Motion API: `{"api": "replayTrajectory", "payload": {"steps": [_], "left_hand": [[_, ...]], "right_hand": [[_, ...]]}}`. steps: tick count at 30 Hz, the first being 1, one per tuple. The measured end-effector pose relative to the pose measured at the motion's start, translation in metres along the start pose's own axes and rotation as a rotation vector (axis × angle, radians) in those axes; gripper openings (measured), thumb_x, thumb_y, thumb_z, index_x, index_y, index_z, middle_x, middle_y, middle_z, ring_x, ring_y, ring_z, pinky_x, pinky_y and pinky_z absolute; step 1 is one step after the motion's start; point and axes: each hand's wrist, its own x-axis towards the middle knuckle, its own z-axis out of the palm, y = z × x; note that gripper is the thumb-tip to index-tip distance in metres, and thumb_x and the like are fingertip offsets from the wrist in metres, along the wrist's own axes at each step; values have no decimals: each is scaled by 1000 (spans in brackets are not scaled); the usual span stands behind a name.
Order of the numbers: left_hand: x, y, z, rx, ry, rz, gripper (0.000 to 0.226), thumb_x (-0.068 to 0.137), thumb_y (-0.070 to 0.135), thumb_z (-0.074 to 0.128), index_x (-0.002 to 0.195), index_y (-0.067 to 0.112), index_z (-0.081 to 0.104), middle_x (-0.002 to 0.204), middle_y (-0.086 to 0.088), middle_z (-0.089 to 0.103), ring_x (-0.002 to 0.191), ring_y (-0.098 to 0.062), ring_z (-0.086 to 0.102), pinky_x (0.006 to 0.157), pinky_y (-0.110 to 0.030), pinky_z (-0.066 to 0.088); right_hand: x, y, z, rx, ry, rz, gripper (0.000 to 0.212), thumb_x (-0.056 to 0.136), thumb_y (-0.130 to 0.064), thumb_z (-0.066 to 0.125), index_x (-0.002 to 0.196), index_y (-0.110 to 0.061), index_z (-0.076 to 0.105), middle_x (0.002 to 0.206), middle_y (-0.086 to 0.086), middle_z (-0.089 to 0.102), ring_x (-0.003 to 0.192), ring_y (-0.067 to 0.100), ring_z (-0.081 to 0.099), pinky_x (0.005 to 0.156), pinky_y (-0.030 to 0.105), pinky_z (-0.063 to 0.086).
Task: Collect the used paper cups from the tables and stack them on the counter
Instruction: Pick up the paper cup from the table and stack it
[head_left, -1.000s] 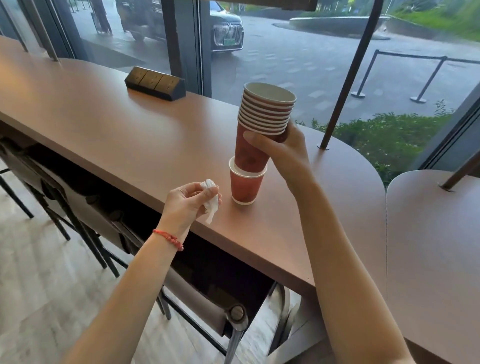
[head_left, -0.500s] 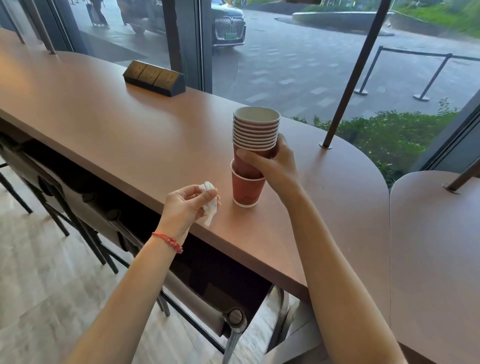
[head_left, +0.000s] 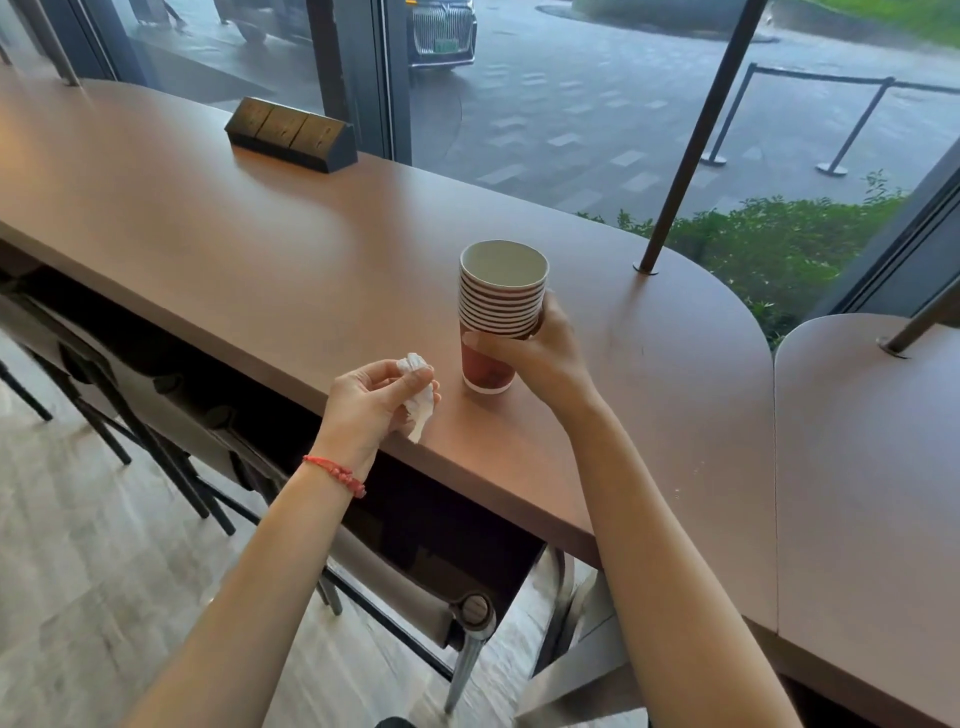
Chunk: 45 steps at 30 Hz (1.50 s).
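Now the stack of paper cups (head_left: 500, 312) stands nested on the bench (head_left: 260, 249), right grip (head_left: 540, 353) curled round it; left grip (head_left: 371, 402) pinches a crumpled tissue (head_left: 418, 400) just beside. Releasing it seemingly remains.

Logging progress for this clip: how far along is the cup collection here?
Looks done: a stack of red paper cups stands nested as one on the brown counter. In hand: the right hand grips that stack, and the left hand pinches a crumpled white tissue. Left: releasing the stack and discarding the tissue. No loose cups show here; other tables are out of view.
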Motion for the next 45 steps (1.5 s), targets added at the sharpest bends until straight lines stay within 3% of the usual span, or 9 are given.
{"api": "replayTrajectory", "payload": {"steps": [6, 15, 22, 30, 34, 37, 42, 45], "left_hand": [[-3, 6, 0, 11, -48, 13, 30, 58, 24, 75, 80, 6, 67, 67, -2, 70, 66, -16, 68, 62, -24, 56], [-17, 9, 20, 20, -147, -16, 25, 59, 23, 73, 78, 8, 66, 65, 2, 71, 64, -12, 68, 63, -21, 56], [-54, -3, 46, 33, -234, -35, 25, 60, 22, 72, 80, 7, 66, 64, 2, 71, 62, -12, 68, 57, -21, 55], [-129, -30, 66, 50, -329, -56, 29, 61, 24, 74, 83, 6, 68, 67, -2, 71, 66, -15, 69, 62, -21, 54], [-171, -53, 76, 124, -366, -90, 14, 73, 18, 72, 82, 8, 69, 69, -2, 73, 68, -14, 70, 62, -20, 55], [-196, -68, 82, 175, -407, -114, 4, 77, 18, 71, 76, 14, 72, 70, -1, 73, 70, -15, 70, 63, -20, 55], [-230, -88, 98, 276, -521, -167, 5, 77, 20, 71, 75, 16, 73, 71, -1, 73, 73, -16, 69, 65, -25, 57], [-244, -101, 114, 324, -600, -209, 7, 77, 21, 72, 79, 14, 72, 75, -4, 74, 78, -23, 70, 74, -33, 57]], "right_hand": [[-21, -6, -3, 35, 58, 23, 54, 66, -16, 84, 112, -9, 55, 105, 6, 67, 95, 16, 65, 81, 34, 56], [-74, -15, -34, 99, 172, -7, 45, 72, -19, 80, 111, -16, 57, 96, -8, 66, 87, 1, 65, 72, 17, 53], [-131, -22, -62, 126, 248, 1, 45, 73, -15, 77, 113, -8, 58, 100, 1, 68, 89, 6, 65, 71, 17, 51], [-232, -26, -98, 203, 290, 15, 39, 71, -7, 77, 105, -15, 60, 94, -6, 70, 85, 2, 68, 68, 15, 52], [-290, -20, -113, 178, 344, 76, 62, 57, -31, 80, 113, -15, 59, 105, 0, 70, 97, 11, 67, 78, 23, 55], [-327, -15, -121, 149, 401, 135, 62, 56, -35, 80, 112, -21, 58, 105, -4, 68, 95, 6, 66, 74, 19, 55], [-390, -12, -140, 107, 533, 189, 44, 68, -23, 80, 106, -28, 57, 99, -12, 67, 88, -2, 65, 65, 9, 50], [-428, -5, -150, 106, 644, 220, 49, 70, -20, 79, 114, -20, 57, 102, -7, 67, 90, 2, 65, 66, 10, 50]]}}
